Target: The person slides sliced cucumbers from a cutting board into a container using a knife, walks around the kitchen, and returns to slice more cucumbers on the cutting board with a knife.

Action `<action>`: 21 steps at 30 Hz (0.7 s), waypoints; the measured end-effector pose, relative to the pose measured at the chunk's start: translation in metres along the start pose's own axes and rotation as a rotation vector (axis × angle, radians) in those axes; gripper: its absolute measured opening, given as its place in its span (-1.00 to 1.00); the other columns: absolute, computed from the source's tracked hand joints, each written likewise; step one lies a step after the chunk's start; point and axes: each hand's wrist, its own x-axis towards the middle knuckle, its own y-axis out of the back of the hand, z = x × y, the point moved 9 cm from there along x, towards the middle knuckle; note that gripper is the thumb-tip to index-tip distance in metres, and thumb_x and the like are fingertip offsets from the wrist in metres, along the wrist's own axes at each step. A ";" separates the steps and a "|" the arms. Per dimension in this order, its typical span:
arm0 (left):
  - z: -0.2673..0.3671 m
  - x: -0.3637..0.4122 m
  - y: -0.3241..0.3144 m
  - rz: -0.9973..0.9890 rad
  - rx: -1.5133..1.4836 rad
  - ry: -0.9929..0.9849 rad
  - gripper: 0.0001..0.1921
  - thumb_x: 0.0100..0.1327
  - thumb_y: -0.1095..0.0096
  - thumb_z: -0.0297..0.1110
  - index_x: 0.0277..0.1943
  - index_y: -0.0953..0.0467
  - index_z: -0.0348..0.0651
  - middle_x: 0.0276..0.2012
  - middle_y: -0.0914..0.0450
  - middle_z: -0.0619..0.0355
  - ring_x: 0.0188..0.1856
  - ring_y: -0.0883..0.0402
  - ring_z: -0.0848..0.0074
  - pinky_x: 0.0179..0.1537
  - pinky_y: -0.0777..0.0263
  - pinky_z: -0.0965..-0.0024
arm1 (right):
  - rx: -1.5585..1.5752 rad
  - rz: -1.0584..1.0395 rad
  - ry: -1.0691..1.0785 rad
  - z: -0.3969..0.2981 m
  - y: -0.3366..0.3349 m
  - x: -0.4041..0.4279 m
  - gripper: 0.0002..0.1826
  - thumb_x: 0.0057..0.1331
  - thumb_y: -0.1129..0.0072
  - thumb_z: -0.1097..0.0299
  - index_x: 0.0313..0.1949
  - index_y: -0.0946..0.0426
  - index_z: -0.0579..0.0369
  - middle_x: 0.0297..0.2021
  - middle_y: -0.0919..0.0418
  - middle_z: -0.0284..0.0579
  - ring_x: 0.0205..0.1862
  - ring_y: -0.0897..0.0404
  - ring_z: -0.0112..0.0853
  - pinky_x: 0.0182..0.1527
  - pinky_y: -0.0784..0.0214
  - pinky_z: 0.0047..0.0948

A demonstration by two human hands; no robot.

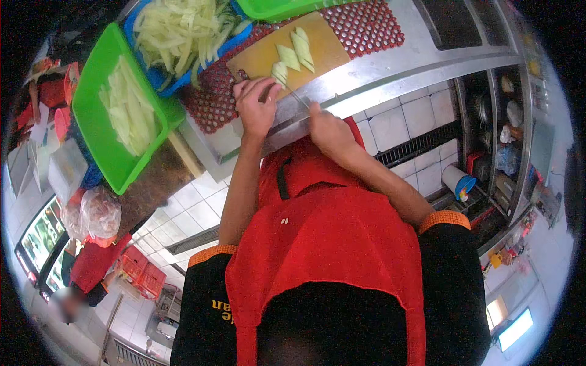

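My right hand [332,135] grips a knife, and its thin blade [298,97] points up and left toward the cutting board. Pale green vegetable pieces [279,73] lie at the board's near edge, beside the blade tip. My left hand [256,105] is at the near-left corner of the tan cutting board [256,52], fingers bent, right next to those pieces. Whether its fingertips hold one is hidden. Farther up the board are more slant-cut pieces [301,48], some lined up side by side. The board rests on a red perforated mat [366,27].
A green basin [84,87] of vegetable strips [130,110] stands left, beside a blue container [236,43] heaped with peeled strips [183,32]. Another green container [274,9] is at the top. The steel counter [389,75] curves right. A co-worker in a red apron [98,258] is lower left.
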 end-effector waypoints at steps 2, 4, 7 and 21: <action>0.001 -0.001 0.006 0.012 -0.007 0.017 -0.82 0.01 -0.41 -0.37 -0.29 -0.62 -0.16 -0.26 -0.64 0.11 -0.14 -0.50 0.24 0.01 -0.28 0.22 | 0.022 0.000 0.008 0.012 -0.001 -0.026 -0.84 0.33 0.27 0.40 -0.18 -0.24 0.20 -0.43 -0.57 0.31 -0.37 -0.61 0.14 -0.34 -0.48 0.09; 0.003 -0.002 0.011 0.019 -0.016 0.030 -0.81 0.01 -0.41 -0.38 -0.28 -0.62 -0.16 -0.26 -0.64 0.11 -0.13 -0.49 0.23 0.01 -0.29 0.22 | -0.088 -0.019 -0.009 0.021 0.002 -0.047 -0.87 0.32 0.27 0.42 -0.21 -0.22 0.20 -0.60 -0.53 0.22 -0.52 -0.56 0.15 -0.48 -0.40 0.11; 0.002 -0.003 0.026 0.037 0.010 0.043 -0.78 0.03 -0.41 -0.39 -0.23 -0.61 -0.17 -0.26 -0.62 0.12 -0.14 -0.49 0.23 -0.01 -0.31 0.25 | -0.056 -0.025 0.001 0.021 0.013 -0.049 -0.87 0.31 0.24 0.41 -0.20 -0.22 0.18 -0.63 -0.52 0.19 -0.54 -0.56 0.12 -0.49 -0.39 0.12; -0.034 0.002 0.201 0.557 -0.273 0.339 -0.78 0.18 -0.33 -0.43 -0.12 -0.56 -0.26 -0.25 -0.59 0.13 -0.26 -0.55 0.53 -0.30 -0.48 0.43 | -0.260 0.186 0.177 -0.046 0.010 0.056 -0.77 0.29 0.20 0.39 -0.11 -0.28 0.22 -0.55 -0.60 0.07 -0.49 -0.65 -0.09 -0.48 -0.51 -0.15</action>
